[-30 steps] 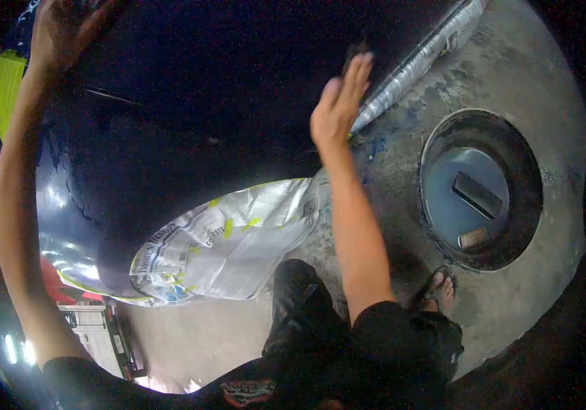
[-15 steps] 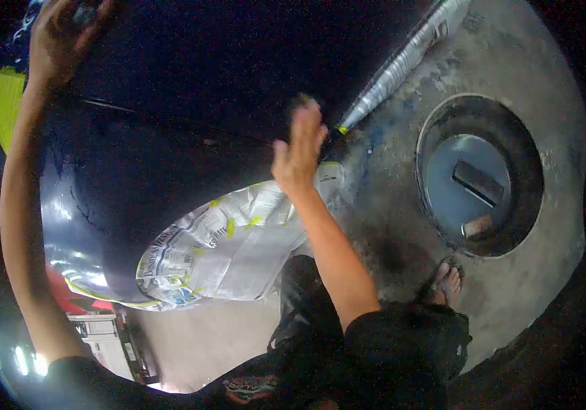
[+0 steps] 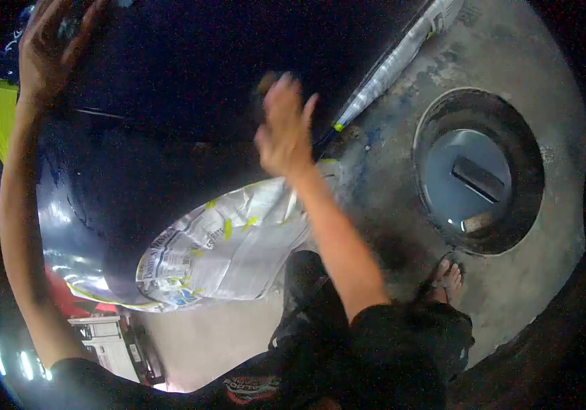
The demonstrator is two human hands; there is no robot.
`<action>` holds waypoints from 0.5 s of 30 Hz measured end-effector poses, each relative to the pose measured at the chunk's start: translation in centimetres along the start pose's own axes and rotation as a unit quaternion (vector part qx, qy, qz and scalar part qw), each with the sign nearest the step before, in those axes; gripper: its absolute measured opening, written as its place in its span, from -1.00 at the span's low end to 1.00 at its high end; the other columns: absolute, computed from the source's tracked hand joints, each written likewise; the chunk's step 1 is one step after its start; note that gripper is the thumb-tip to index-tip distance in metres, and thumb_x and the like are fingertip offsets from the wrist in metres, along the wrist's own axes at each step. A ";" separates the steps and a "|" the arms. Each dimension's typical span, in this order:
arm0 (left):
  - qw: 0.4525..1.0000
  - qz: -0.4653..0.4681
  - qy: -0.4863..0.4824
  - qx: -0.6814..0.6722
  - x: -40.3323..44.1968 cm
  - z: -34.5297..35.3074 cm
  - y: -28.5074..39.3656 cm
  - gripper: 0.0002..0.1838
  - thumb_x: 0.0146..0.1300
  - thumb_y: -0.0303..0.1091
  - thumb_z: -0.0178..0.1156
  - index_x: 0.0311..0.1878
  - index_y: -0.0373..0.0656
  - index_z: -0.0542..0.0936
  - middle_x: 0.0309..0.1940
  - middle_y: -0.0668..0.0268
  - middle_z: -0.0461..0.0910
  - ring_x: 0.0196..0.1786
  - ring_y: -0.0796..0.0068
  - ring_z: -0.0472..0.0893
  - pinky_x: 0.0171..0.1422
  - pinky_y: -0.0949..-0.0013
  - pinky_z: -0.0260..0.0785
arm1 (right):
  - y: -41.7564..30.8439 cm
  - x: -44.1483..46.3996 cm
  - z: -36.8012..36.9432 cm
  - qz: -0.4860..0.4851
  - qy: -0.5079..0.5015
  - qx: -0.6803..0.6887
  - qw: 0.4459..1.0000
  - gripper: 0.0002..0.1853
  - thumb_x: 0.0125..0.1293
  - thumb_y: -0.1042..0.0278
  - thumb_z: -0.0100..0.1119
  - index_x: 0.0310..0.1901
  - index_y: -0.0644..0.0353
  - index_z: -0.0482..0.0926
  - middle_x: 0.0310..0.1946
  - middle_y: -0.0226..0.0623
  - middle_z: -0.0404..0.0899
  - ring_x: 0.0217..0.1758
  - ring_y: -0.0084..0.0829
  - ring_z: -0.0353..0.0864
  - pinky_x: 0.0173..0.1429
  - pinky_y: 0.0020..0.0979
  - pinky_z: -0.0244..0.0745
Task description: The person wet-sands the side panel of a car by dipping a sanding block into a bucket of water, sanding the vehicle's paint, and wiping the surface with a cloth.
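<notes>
My left hand (image 3: 47, 55) rests on the dark blue car body (image 3: 156, 75) at the upper left, its fingers spread. Between those fingers the surface has a pale patch, which I cannot make out. Motion blurs my right hand (image 3: 285, 130), which lies over the dark panel just above the newspaper-covered wheel opening (image 3: 238, 239). A small tan-brown piece (image 3: 264, 83) shows past its fingertips, mostly hidden beneath them; its kind is not clear. Yellow-green tape (image 3: 227, 229) holds the newspaper along the curved edge.
A round dark tub (image 3: 542, 171) of greyish water stands on the concrete floor at right, holding a dark rectangular block (image 3: 477, 179) and a smaller brown block (image 3: 477, 222). My sandaled foot (image 3: 449, 277) is beside it. A paper-covered strip (image 3: 389, 72) edges the car.
My right hand has swept left and slightly up across the panel, the small tan-brown piece moving with it. My left hand appears slightly further left, still on the car.
</notes>
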State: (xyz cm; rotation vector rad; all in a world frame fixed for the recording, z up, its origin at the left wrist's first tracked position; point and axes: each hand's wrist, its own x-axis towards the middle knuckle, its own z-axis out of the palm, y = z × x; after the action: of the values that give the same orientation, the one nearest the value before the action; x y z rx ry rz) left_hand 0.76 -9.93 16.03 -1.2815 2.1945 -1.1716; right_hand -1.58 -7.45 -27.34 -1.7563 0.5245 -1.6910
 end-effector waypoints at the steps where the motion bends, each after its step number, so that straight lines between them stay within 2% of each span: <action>1: 1.000 0.008 0.003 0.005 0.2 -0.1 0.0 -0.49 0.46 -0.02 0.28 0.26 -0.22 0.66 0.31 -0.03 0.56 0.36 -0.01 0.56 0.37 0.03 0.53 | 1.7 5.2 -2.1 0.035 0.033 0.002 0.999 -0.25 0.61 0.05 -0.11 0.68 0.20 -0.02 0.71 0.08 -0.14 0.77 0.13 -0.20 0.71 0.32 -0.37; 3: 1.000 0.000 0.006 -0.001 0.0 0.0 0.1 -0.49 0.46 -0.02 0.28 0.26 -0.21 0.66 0.31 -0.03 0.56 0.36 -0.01 0.56 0.38 0.01 0.52 | 6.2 11.7 -3.8 0.156 0.108 0.029 0.982 -0.33 0.67 0.11 -0.25 0.66 0.24 0.01 0.71 0.12 -0.17 0.78 0.12 -0.24 0.72 0.29 -0.39; 6: 1.000 -0.025 0.003 -0.014 0.1 -0.1 0.1 -0.50 0.46 -0.02 0.27 0.26 -0.20 0.66 0.30 -0.03 0.57 0.37 0.00 0.56 0.39 0.00 0.51 | 4.3 12.0 -3.3 0.201 0.115 -0.001 0.973 -0.38 0.70 0.17 -0.37 0.65 0.31 0.04 0.71 0.14 -0.21 0.79 0.07 -0.28 0.72 0.26 -0.39; 7: 1.000 -0.024 0.001 -0.006 0.1 0.0 0.0 -0.50 0.46 -0.02 0.27 0.27 -0.20 0.65 0.30 -0.03 0.57 0.37 0.00 0.56 0.39 0.00 0.51 | 1.5 9.6 -2.4 0.157 0.093 -0.006 0.983 -0.34 0.67 0.16 -0.28 0.64 0.35 0.03 0.71 0.17 -0.22 0.79 0.09 -0.31 0.72 0.28 -0.41; 8: 1.000 -0.021 -0.002 0.002 0.2 0.0 -0.1 -0.50 0.47 -0.02 0.26 0.27 -0.20 0.65 0.30 -0.03 0.57 0.37 0.01 0.56 0.39 0.00 0.51 | -0.7 5.8 -1.1 0.091 0.027 -0.014 0.995 -0.22 0.58 0.04 -0.10 0.65 0.34 0.01 0.71 0.18 -0.23 0.78 0.14 -0.31 0.70 0.35 -0.43; 9: 1.000 -0.012 -0.001 0.007 0.4 -0.1 -0.3 -0.51 0.47 -0.03 0.26 0.27 -0.20 0.65 0.30 -0.02 0.57 0.37 0.02 0.56 0.39 0.01 0.51 | -3.5 1.9 0.5 0.060 -0.054 -0.011 0.997 -0.07 0.42 -0.05 0.09 0.66 0.30 0.01 0.71 0.18 -0.21 0.77 0.19 -0.27 0.66 0.44 -0.50; 10: 1.000 -0.005 0.000 0.012 0.5 -0.1 -0.5 -0.51 0.47 -0.04 0.26 0.27 -0.20 0.65 0.30 -0.02 0.57 0.37 0.02 0.55 0.39 0.01 0.51 | -4.3 -2.9 2.7 0.008 -0.095 0.014 0.995 -0.01 0.33 -0.10 0.16 0.66 0.25 0.03 0.70 0.18 -0.17 0.77 0.16 -0.21 0.64 0.49 -0.53; 11: 1.000 0.002 0.002 0.016 0.4 0.0 -0.6 -0.52 0.48 -0.05 0.26 0.27 -0.20 0.64 0.30 -0.02 0.57 0.38 0.02 0.55 0.39 0.01 0.51 | -3.7 -4.4 2.7 -0.019 -0.091 0.020 0.995 -0.01 0.31 -0.08 0.17 0.66 0.22 0.04 0.70 0.15 -0.12 0.77 0.14 -0.18 0.62 0.51 -0.56; 13: 0.997 0.026 0.054 -0.039 0.6 1.1 -1.2 -0.55 0.41 -0.03 0.31 0.19 -0.15 0.70 0.19 0.08 0.66 0.30 0.07 0.59 0.36 -0.05 0.45 | -0.7 -0.1 0.4 -0.036 -0.073 -0.035 0.996 -0.04 0.35 -0.06 0.16 0.67 0.20 0.03 0.71 0.09 -0.13 0.77 0.14 -0.19 0.65 0.47 -0.52; 14: 0.994 0.037 0.080 -0.068 0.6 1.6 -1.5 -0.56 0.38 -0.01 0.34 0.15 -0.12 0.73 0.14 0.13 0.71 0.27 0.10 0.61 0.34 -0.08 0.42 | 0.6 4.5 -1.9 0.032 -0.028 -0.013 0.999 -0.18 0.48 0.07 0.05 0.67 0.17 0.03 0.72 0.04 -0.13 0.77 0.10 -0.17 0.67 0.43 -0.46; 15: 0.997 0.027 0.058 -0.042 0.2 1.5 -1.5 -0.59 0.39 -0.16 0.32 0.23 -0.10 0.69 0.23 0.15 0.66 0.34 0.11 0.58 0.42 -0.01 0.38 | 3.4 8.4 -2.8 0.063 0.062 -0.011 0.996 -0.25 0.53 0.12 0.02 0.65 0.18 0.08 0.71 0.02 -0.09 0.77 0.04 -0.15 0.67 0.45 -0.34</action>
State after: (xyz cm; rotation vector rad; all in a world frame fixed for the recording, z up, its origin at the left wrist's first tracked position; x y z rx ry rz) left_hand 2.45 -11.19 16.34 -1.2058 2.3699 -1.1705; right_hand -3.08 -16.00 -23.62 -1.6060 0.6975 -1.7181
